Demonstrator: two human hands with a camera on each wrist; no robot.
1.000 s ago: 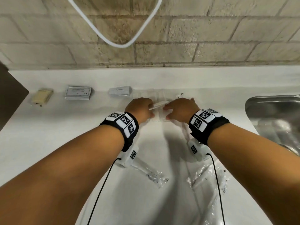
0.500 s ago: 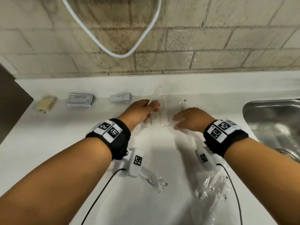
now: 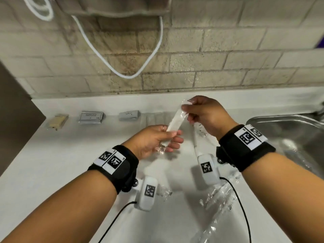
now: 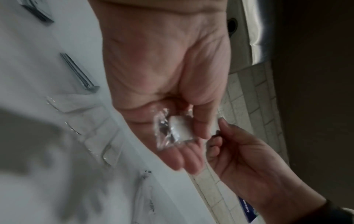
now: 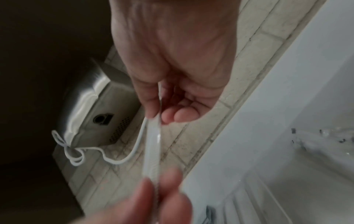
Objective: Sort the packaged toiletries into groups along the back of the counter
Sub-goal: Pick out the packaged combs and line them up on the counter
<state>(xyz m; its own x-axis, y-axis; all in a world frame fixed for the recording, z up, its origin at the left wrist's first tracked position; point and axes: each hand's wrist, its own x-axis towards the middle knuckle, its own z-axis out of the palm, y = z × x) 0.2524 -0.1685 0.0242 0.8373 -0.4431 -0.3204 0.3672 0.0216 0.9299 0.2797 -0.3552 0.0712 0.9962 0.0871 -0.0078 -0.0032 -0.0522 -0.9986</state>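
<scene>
Both hands hold one long clear packet (image 3: 175,121) with a white item inside, lifted above the white tabletop (image 3: 52,155). The left hand (image 3: 154,141) grips the packet's lower end, its thumb and curled fingers closed round it, and the crinkled clear end of the wrapper pokes out under the palm. The right hand (image 3: 205,114) pinches the upper end between thumb and forefinger, higher and nearer the wall than the left hand, so the packet slants between them.

Beyond the left hand, along the back of the tabletop, lie a pale yellow packet (image 3: 57,121), a grey flat box (image 3: 91,117) and a smaller grey box (image 3: 129,115), side by side with gaps between. Between the small box and the right hand, a few clear packets (image 3: 154,118) lie in a row, faint against the white. Below the right wrist, more clear wrapped items (image 3: 217,199) lie loosely piled on the tabletop. To the right of the right hand sits a steel sink (image 3: 287,130). A white cord (image 3: 126,74) loops down the brick wall behind.
</scene>
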